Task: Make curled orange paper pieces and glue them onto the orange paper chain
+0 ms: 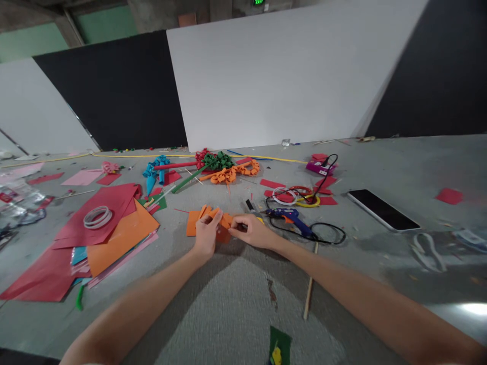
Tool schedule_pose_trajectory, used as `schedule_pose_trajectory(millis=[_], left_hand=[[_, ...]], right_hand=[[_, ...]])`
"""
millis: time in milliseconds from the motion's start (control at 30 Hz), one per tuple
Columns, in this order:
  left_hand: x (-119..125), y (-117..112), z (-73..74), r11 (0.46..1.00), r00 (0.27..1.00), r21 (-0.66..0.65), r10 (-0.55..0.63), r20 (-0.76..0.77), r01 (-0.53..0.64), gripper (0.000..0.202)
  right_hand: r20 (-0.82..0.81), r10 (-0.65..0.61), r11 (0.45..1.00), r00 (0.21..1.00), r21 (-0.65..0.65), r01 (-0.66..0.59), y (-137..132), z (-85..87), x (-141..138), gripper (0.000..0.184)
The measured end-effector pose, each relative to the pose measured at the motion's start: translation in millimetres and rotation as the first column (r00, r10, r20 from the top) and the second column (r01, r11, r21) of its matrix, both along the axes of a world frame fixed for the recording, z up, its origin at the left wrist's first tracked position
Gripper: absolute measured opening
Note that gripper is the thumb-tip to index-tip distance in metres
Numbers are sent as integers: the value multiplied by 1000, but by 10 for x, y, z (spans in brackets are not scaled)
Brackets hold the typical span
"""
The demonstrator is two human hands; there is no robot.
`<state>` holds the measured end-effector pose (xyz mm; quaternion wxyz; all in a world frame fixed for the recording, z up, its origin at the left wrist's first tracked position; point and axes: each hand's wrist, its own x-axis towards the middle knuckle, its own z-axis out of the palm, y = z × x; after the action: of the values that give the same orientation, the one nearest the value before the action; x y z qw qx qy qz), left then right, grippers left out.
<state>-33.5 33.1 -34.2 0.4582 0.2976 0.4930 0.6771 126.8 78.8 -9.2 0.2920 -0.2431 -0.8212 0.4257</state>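
Observation:
My left hand [207, 233] and my right hand [251, 231] meet over a small pile of orange foam pieces [195, 221] on the grey floor. Both hands have their fingers pinched together on an orange foam piece [223, 229] held between them. A blue glue gun [291, 220] with a black cord lies just to the right of my right hand. Finished foam flowers, green [216, 161], orange [232, 174] and blue [157, 167], lie farther back.
A stack of red and orange foam sheets [114, 223] with a tape roll [97, 217] lies at left. A phone [382, 209] lies at right. Tape rings [297, 195], a power strip [321, 166], a wooden stick [310, 286] and white and black boards [274, 76] are around.

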Motion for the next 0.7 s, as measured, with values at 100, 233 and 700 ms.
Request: schedule_pose_trajectory(millis=[100, 233, 700], left_hand=[[5, -22, -2, 1000, 998, 10, -25, -61, 25, 49], [24, -73, -3, 996, 971, 16, -86, -224, 92, 49], [55, -117, 80, 978, 968, 115, -148, -202, 174, 52]], right_hand=[[8, 3, 1000, 1000, -2, -3, -2, 19, -12, 38], [-32, -33, 999, 999, 19, 34, 6, 33, -24, 39], [-93, -116, 993, 989, 2, 116, 38, 38, -3, 50]])
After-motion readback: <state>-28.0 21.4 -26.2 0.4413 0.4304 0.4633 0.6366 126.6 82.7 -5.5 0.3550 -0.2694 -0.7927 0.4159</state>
